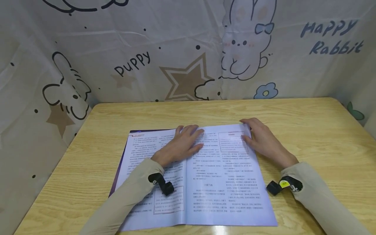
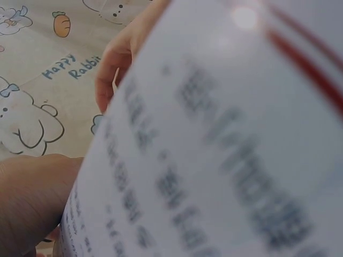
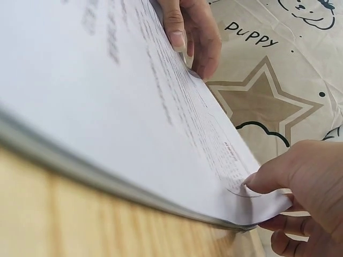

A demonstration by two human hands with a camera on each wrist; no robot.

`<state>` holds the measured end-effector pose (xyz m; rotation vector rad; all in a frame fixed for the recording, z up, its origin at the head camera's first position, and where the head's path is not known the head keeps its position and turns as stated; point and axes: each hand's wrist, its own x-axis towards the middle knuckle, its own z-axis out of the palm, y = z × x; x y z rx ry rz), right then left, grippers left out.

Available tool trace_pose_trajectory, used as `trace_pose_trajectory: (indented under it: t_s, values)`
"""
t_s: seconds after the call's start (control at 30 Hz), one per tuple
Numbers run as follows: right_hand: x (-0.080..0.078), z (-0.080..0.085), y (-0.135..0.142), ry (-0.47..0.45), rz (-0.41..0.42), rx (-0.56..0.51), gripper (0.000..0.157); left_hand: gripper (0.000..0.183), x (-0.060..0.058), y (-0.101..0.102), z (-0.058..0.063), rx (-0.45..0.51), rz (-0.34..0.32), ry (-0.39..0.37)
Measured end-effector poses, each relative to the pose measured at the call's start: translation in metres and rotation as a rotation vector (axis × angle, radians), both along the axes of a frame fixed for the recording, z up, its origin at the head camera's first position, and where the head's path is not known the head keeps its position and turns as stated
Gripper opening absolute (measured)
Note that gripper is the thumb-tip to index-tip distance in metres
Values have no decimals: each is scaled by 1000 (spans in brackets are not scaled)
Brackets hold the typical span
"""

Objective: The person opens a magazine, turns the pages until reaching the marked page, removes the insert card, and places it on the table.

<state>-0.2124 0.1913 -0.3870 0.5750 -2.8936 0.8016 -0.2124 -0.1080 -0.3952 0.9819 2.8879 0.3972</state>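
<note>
An open magazine [image 1: 205,202] with printed text lies on the table. My left hand [image 1: 180,143] rests on it near the top of the centre fold, its fingers spread over the paper. At the far right corner, my right hand [image 1: 261,138] pinches the magazine's edge. In the right wrist view the right thumb [image 3: 273,174] presses on the printed side, while the other fingers [image 3: 292,233] are under the corner, which bends up slightly. Blurred text on the page [image 2: 214,160] fills most of the left wrist view.
The magazine lies on a light wooden table [image 1: 308,130]. Behind and beside the table hangs a pale cloth [image 1: 176,32] printed with rabbits, puppies and stars. A purple cover edge [image 1: 117,174] shows under the magazine's left side.
</note>
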Motion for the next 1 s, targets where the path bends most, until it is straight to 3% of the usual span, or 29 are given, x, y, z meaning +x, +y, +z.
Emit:
trace_pose_trajectory:
  t_s: [0.37, 0.73, 1.0]
  values:
    - [4, -1, 4, -22, -18, -37, 55, 62, -2, 2, -3, 33, 9, 22]
    - [6, 6, 4, -10, -13, -312, 49, 64, -5, -5, 1, 195, 42, -50]
    - [8, 11, 3, 20, -19, -334, 44, 64, -6, -7, 1, 177, 1, -69]
